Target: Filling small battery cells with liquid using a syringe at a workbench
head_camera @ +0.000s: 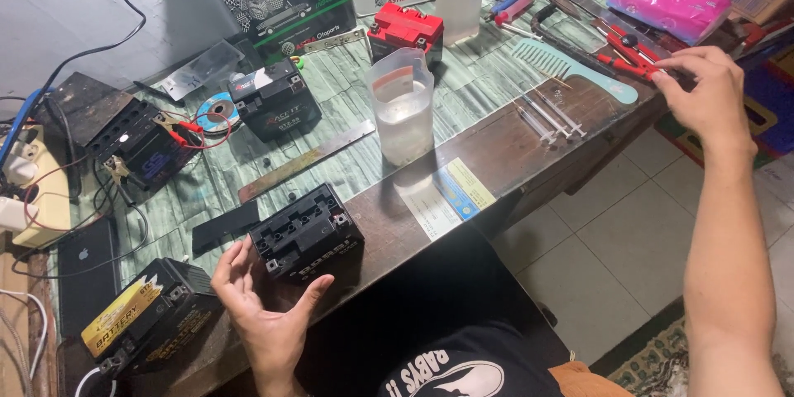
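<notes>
Black battery sits on the table edge, just above and right of the left hand; hand open, palm cupped toward it, thumb near its lower side, holding nothing. Right hand is well apart, far right; its fingertips pinch a red-handled screwdriver among the tools.
</notes>
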